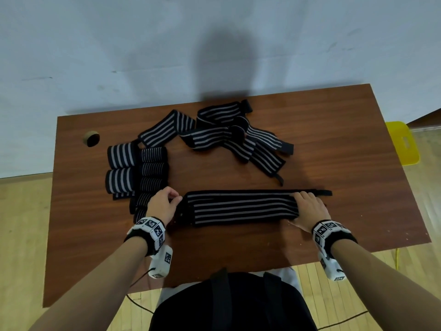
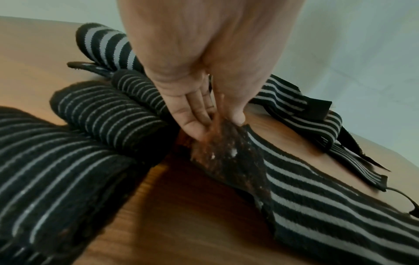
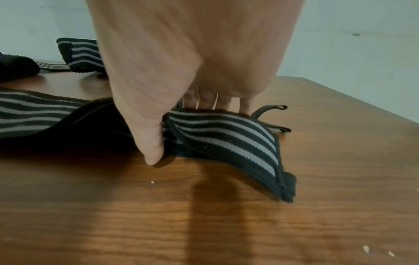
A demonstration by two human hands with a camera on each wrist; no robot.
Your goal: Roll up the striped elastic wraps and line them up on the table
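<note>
While it lies stretched flat across the near middle of the wooden table point(image 1: 334, 130), the striped elastic wrap point(image 1: 241, 207) is held at both ends. The left hand point(image 1: 163, 206) pinches the fuzzy black fastener patch at its left end between thumb and fingertips point(image 2: 195, 123), lifting that end slightly. The right hand point(image 1: 307, 207) grips the right end, thumb under the near edge and fingers point(image 3: 208, 100) curled over the far edge, so the fabric humps up beneath the palm; a thin loop point(image 3: 272, 109) trails past it.

My judgement is that the wrap is light, soft and springy: it will sag and buckle if lifted mid-length, and a roll will loosen unless kept under tension. Best to take hold at one short end across its full width, rolling tightly toward the fastener patch so it can close the roll.

Just left sit the finished rolls point(image 1: 133, 170), side by side in rows. Behind, a loose pile of unrolled wraps point(image 1: 236, 137) waits. A round cable hole point(image 1: 91, 139) marks the table's far left.
</note>
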